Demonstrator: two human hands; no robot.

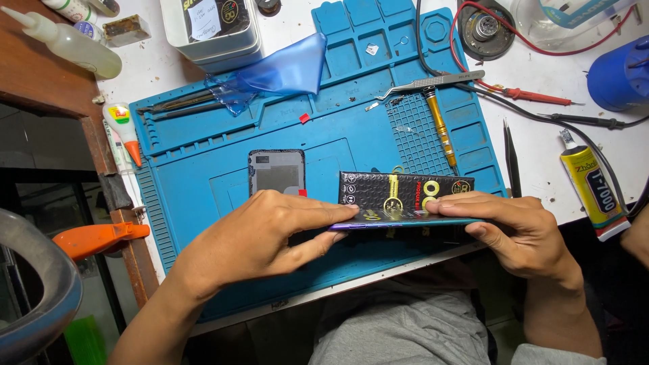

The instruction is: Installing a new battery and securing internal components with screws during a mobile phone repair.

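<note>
Between my left hand (260,233) and right hand (517,230) I clamp the phone (405,222) edgewise, battery (404,191) facing up, steadying it above the blue mat (196,182).

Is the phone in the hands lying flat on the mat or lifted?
Lifted: both hands, left and right, hold the phone edge-on above the blue mat.

White table (541,142), blue work mat (203,182), glue tube (595,189), tweezers (512,159)
</note>
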